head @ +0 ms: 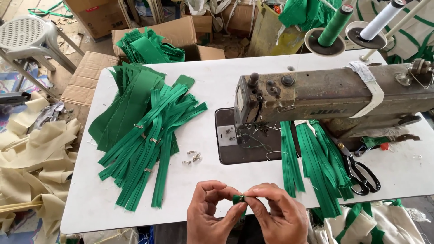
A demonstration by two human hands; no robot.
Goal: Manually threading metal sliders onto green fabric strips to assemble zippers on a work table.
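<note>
Both hands at the near edge, centre: left hand (209, 212) and right hand (278, 214) meet over a short end of green zipper tape (237, 199) with a small metal zipper slider (242, 197) on it. Left fingers (224, 193) pinched on the tape end from the left, right fingers (257, 191) pressed together on the slider side from the right; neither hand is spread. Tape and slider are held just above the near edge of the white worktop (190, 190), not resting on it.

Left of the hands, a big loose pile of long green zipper strips (149, 140) fans across the worktop, some with sliders already on. Flat green fabric pieces (126, 104) lie under and behind the pile. Between pile and machine, a few loose small metal sliders (192, 157) lie on bare worktop.

Far right, a worn grey-brown industrial sewing machine (325, 97) sits across the worktop. Another bunch of green zipper strips (316, 162) hangs under its arm toward the near edge. Black-handled scissors (359, 169) lie just right of that bunch. Behind the machine, a green thread cone (335, 26) and a white thread cone (382, 20) stand upright.

Cream fabric heap (31, 158) on the floor at left; cardboard boxes (181, 34) and a white plastic stool (27, 34) far left.
</note>
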